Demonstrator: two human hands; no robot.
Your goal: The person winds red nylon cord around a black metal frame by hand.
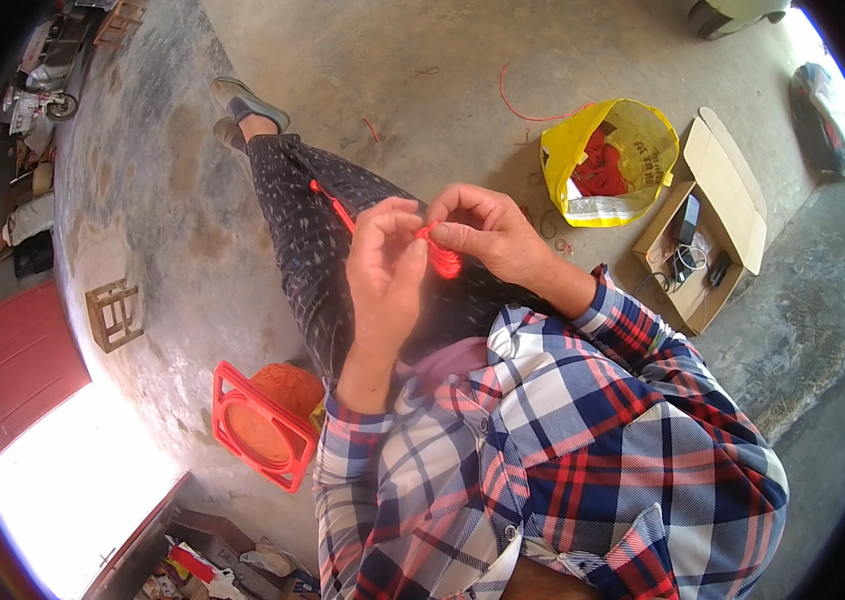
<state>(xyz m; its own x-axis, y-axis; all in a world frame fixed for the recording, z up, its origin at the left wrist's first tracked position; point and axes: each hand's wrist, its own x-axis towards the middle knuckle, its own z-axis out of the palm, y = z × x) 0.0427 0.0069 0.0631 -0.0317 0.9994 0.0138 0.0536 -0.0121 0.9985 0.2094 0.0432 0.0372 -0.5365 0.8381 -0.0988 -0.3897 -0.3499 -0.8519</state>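
Observation:
Above my lap, both hands work at a small looped bundle of red cord (pixel 445 262). My right hand (pixel 493 235) pinches the top of the bundle between thumb and fingers. Close beside it, my left hand (pixel 383 260) has its fingers curled and its thumb against the cord; its exact hold is partly hidden. The loops hang below the pinched spot. A slim red length (pixel 335 205) with a knob-like end lies over my dark patterned trousers and runs behind my left hand; I cannot make out whether it joins the bundle.
To the right stand a yellow bag (pixel 561 185) with red material inside and an open cardboard box (pixel 718 305) holding dark devices and cables. An upturned red plastic stool (pixel 228 425) lies at my left, near a small wooden stool (pixel 103 318). Red thread (pixel 523 112) trails on the floor.

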